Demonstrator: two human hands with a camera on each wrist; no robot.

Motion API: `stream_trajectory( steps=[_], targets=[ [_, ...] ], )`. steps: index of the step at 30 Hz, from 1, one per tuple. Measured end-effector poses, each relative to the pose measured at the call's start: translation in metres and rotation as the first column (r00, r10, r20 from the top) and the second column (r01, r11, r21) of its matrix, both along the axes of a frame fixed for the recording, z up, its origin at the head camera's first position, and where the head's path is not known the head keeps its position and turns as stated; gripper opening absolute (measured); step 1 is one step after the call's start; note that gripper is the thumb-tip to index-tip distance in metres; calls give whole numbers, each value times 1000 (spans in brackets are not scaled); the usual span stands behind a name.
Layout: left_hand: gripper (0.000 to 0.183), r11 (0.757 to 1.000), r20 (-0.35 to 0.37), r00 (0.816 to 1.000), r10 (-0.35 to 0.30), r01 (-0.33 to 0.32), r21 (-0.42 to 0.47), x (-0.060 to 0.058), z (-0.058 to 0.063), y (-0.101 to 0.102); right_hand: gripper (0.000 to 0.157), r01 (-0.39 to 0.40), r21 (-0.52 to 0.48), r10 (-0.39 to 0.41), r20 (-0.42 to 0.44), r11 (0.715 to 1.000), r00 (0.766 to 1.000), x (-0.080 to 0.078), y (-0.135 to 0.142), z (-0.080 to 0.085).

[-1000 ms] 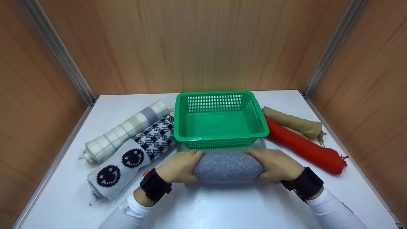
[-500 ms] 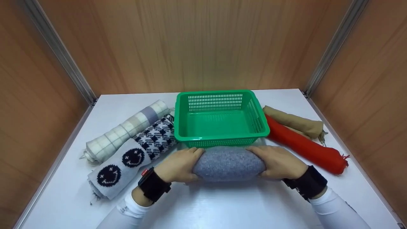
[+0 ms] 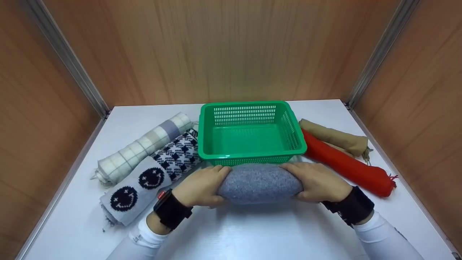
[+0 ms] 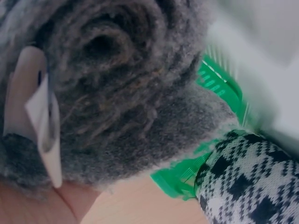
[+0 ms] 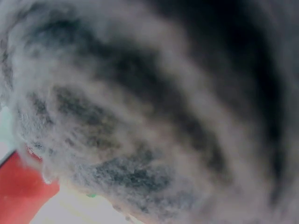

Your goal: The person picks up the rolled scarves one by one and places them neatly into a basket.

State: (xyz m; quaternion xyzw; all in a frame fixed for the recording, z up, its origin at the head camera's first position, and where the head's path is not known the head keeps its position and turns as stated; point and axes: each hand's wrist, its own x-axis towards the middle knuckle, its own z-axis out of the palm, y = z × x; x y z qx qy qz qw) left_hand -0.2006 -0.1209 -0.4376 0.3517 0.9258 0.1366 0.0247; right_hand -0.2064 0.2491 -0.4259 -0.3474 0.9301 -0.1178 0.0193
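Observation:
A grey felt-like scarf [image 3: 260, 183], rolled up, lies crosswise between my two hands, just in front of the basket. My left hand [image 3: 200, 186] grips its left end, and my right hand [image 3: 321, 181] grips the right end. In the left wrist view the spiral layers of the roll's end fill much of the frame, with a white label [image 4: 49, 133] sticking out beside them. Blurred grey folds take up most of the right wrist view. Behind the roll stands a green plastic basket [image 3: 249, 157] with slotted walls and nothing inside.
Left of the basket lie a cream checked rolled scarf [image 3: 142, 144] and a black-and-white one with smiling faces [image 3: 151, 177]. To its right are a red roll [image 3: 346, 164] and a tan roll [image 3: 334, 137]. Wooden panels [image 3: 231, 50] enclose the white table [image 3: 245, 234].
Both hands have shifted the grey roll slightly toward the basket, so it covers more of the basket's lower front wall. The other rolls stay put.

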Motion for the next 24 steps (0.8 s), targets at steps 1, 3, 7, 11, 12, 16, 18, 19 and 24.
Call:
stream_trajectory(
  steps=[1, 3, 7, 11, 12, 16, 18, 19, 24],
  targets=[
    [86, 1000, -6, 1000, 0, 0, 0, 0, 1, 0, 81, -1, -1, 1, 1, 1000, 1000, 0, 0, 1],
    [86, 1000, -19, 1000, 0, 0, -4, 1, 3, -1, 81, -2, -4, 2, 5, 1000, 1000, 0, -1, 3],
    [85, 1000, -34, 999, 2, -3, -12, 2, 6, -2, 81, -4, -9, 4, 5, 1000, 1000, 1, -2, 8],
    [86, 1000, -31, 999, 10, -10, -6, 3, 8, -4, 81, 1, -3, -1, -1, 1000, 1000, 2, -3, 13],
    [86, 1000, -30, 1000, 10, -10, -3, 3, 9, -4, 81, 1, -2, -1, -5, 1000, 1000, 2, -3, 14],
    [85, 1000, -40, 999, 7, -7, 0, 4, 12, -5, 83, -2, -3, 2, -13, 1000, 1000, 2, -3, 17],
    [85, 1000, -48, 999, 1, -1, 2, 4, 13, -5, 83, -9, -2, 9, -28, 1000, 1000, 2, -4, 19],
    [84, 1000, -55, 998, -1, 1, 2, 3, 14, -5, 83, -13, -3, 13, -37, 1000, 999, 1, -4, 20],
    [81, 1000, -79, 997, -6, 7, 8, 4, 18, -5, 81, -34, 5, 34, -88, 999, 996, 1, -5, 24]
  ],
)
